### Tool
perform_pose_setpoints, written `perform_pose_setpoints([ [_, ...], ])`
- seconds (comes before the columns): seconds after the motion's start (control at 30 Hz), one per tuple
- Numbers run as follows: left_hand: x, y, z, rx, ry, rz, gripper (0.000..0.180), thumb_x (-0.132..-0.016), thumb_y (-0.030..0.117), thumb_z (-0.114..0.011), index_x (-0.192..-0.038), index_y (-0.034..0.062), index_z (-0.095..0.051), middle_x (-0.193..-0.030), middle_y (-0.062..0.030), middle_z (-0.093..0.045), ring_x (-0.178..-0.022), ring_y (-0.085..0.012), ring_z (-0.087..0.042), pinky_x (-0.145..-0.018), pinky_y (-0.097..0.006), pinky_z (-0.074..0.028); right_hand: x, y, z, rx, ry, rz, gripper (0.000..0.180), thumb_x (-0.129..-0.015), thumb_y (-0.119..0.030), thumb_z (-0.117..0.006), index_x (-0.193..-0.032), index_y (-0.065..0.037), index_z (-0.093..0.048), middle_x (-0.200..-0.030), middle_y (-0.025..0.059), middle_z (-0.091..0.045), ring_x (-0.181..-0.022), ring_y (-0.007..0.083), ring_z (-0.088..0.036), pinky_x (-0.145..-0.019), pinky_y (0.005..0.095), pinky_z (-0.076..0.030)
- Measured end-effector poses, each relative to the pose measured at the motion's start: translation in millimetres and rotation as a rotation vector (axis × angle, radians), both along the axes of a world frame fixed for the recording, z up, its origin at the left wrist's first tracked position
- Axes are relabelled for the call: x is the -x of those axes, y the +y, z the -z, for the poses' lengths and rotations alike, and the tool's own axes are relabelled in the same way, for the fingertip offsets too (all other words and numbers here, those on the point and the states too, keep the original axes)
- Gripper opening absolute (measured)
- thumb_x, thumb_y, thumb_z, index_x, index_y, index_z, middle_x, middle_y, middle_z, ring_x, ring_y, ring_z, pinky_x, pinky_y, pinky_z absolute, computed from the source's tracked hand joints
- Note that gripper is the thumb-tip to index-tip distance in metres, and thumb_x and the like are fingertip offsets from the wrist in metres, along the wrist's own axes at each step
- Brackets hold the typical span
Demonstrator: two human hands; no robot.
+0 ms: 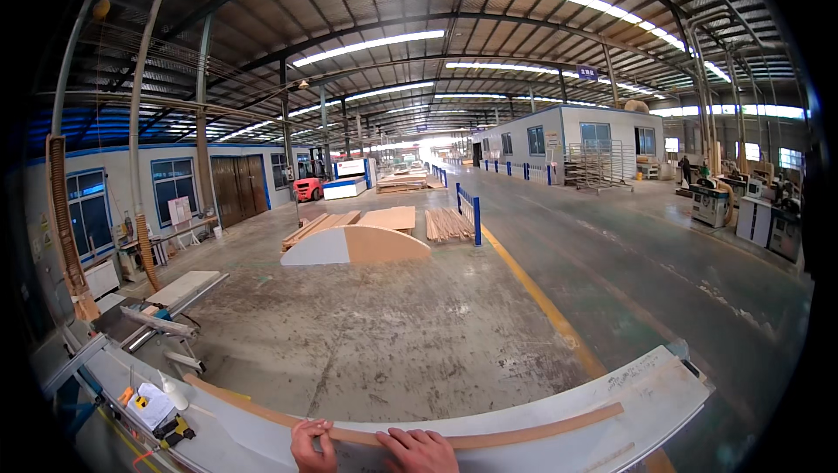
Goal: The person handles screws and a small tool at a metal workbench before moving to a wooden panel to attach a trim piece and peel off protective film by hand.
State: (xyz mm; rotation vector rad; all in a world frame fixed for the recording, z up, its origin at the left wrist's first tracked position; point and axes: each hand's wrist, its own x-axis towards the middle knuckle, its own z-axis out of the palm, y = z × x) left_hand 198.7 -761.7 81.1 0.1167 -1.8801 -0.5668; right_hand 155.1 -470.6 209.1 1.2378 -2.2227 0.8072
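A long, thin brown wooden strip [541, 430] runs across the pale worktable [650, 394] in front of me, appearing curved in this wide view. My left hand [312, 449] grips the strip near its middle, fingers bent over it. Just to the right, my right hand [419, 452] has its fingers wrapped over the same strip. Both hands are partly cut off by the lower edge of the picture. A short thin strip [613, 457] lies on the table at the right.
At the table's left are a white squeeze bottle [175, 394], a yellow-and-black power tool [177, 431] and white paper [154, 408]. A saw table [185, 288] stands beyond. Stacked boards [388, 218], a half-round panel [384, 244] and a blue post [477, 220] are farther off.
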Motion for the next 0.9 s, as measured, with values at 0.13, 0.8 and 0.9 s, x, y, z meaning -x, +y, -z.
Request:
perform_pose_setpoints([
  [0.13,-4,-7,1,0.037,-0.044,-0.015,0.032,-0.101,0.025,-0.070,-0.127,0.0066,-0.072,-0.132,-0.0170,-0.070,-0.120,-0.0323,-0.065,-0.107,-0.046,-0.052,2,-2,9,-0.040,0.033,0.013,0.051,-0.092,-0.035,-0.064,-0.138,-0.013,-0.066,-0.139,0.0109,-0.068,-0.122,0.0334,-0.065,-0.108,0.0529,-0.047],
  [0.8,-107,37,-111,0.124,-0.182,0.289,0.012,-0.093,-0.003,-0.070,-0.102,0.0020,-0.064,-0.127,-0.0163,-0.076,-0.127,-0.0364,-0.068,-0.112,-0.053,-0.050,-42,-8,-7,-0.256,0.079,0.185,0.050,-0.096,-0.033,-0.074,-0.143,-0.018,-0.066,-0.130,0.0030,-0.074,-0.107,0.0257,-0.069,-0.094,0.0436,-0.050],
  [0.9,-158,14,-95,0.066,-0.182,0.264,0.011,-0.094,-0.003,-0.069,-0.102,0.0021,-0.064,-0.126,-0.0160,-0.076,-0.128,-0.0354,-0.068,-0.112,-0.052,-0.051,-66,-14,-11,-0.264,-0.030,0.180,0.046,-0.095,-0.030,-0.076,-0.138,-0.016,-0.070,-0.124,0.0054,-0.075,-0.105,0.0272,-0.068,-0.095,0.0422,-0.048],
])
